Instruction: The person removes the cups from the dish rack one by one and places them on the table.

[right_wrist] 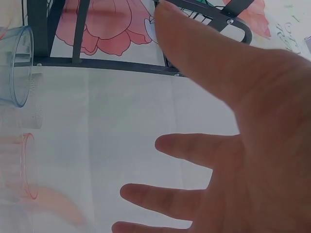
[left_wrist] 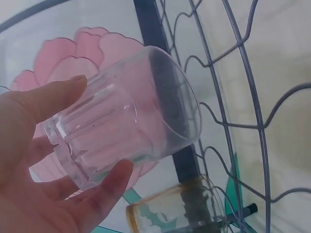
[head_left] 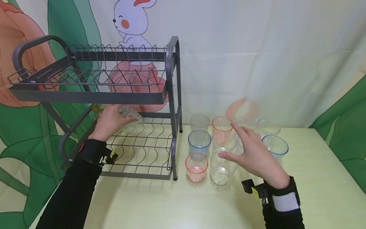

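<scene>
My left hand [head_left: 110,122] holds a clear drinking glass [left_wrist: 131,111] by its base, inside the lower tier of a dark dish rack [head_left: 94,96]. Tilted on its side, the glass has its mouth toward the rack's wires in the left wrist view. Beside it in the rack is a yellow-tinted glass [left_wrist: 155,208], partly hidden by the hand in the head view. My right hand [head_left: 254,152], fingers spread and holding nothing, is over the glasses on the table. Nearest to it are a clear glass [head_left: 221,175] and a glass with a red rim [head_left: 222,128].
Left of the right hand stand a pink glass [head_left: 196,170], a blue glass [head_left: 199,146] and a clear glass [head_left: 199,121]. A blue-rimmed glass [head_left: 275,148] and further clear glasses stand behind and right of it. A printed curtain [head_left: 217,63] hangs behind the table.
</scene>
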`<action>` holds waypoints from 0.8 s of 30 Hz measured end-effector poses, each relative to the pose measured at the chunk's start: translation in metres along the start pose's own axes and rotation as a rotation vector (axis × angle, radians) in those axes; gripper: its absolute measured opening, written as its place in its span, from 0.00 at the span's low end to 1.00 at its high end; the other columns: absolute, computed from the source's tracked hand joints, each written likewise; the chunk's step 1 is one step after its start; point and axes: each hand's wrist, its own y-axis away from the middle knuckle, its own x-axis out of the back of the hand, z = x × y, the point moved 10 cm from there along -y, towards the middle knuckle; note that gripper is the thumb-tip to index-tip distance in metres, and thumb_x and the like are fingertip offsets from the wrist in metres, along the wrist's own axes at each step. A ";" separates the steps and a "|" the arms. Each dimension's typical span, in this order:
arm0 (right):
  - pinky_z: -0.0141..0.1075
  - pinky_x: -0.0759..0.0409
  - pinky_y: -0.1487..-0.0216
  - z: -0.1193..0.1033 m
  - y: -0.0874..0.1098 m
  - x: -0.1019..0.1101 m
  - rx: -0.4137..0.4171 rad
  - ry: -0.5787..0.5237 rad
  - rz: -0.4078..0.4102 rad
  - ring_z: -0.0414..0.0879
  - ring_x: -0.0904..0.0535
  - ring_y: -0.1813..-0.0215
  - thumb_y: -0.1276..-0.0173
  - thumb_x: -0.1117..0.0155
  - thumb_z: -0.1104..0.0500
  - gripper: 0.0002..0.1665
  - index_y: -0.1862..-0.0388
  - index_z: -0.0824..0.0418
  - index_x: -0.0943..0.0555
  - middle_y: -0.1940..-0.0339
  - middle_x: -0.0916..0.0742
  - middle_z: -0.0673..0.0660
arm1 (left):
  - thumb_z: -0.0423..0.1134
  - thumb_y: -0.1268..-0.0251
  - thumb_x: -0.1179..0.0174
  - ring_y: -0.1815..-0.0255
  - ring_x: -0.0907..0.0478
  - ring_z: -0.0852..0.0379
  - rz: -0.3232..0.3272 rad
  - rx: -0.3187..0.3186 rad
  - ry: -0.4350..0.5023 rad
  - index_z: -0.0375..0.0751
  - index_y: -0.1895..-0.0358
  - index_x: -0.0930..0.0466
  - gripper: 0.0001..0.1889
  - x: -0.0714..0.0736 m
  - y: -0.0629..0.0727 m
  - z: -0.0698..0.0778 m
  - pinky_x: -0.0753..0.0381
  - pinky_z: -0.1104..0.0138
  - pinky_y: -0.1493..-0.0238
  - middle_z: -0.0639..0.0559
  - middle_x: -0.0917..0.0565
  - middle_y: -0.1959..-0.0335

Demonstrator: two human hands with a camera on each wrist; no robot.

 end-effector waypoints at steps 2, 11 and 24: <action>0.66 0.35 0.38 0.000 0.000 0.001 0.001 -0.010 -0.001 0.69 0.42 0.29 0.44 0.31 0.31 0.61 0.19 0.50 0.49 0.29 0.36 0.71 | 0.47 0.33 0.36 0.30 0.44 0.33 0.007 0.000 0.004 0.37 0.27 0.39 0.36 0.000 0.003 0.003 0.43 0.43 0.31 0.32 0.39 0.30; 0.63 0.38 0.33 0.002 0.003 0.011 -0.012 -0.116 -0.019 0.62 0.43 0.26 0.41 0.34 0.30 0.58 0.20 0.51 0.47 0.25 0.36 0.62 | 0.57 0.34 0.39 0.27 0.49 0.34 0.017 0.053 0.196 0.50 0.24 0.41 0.38 -0.009 0.019 0.000 0.46 0.41 0.31 0.36 0.43 0.26; 0.62 0.37 0.34 0.007 0.008 0.014 -0.047 -0.188 -0.036 0.58 0.40 0.27 0.40 0.36 0.29 0.54 0.21 0.41 0.47 0.26 0.34 0.56 | 0.62 0.43 0.34 0.30 0.40 0.39 0.134 0.199 0.496 0.70 0.27 0.40 0.40 -0.040 0.042 -0.020 0.21 0.43 0.56 0.47 0.42 0.25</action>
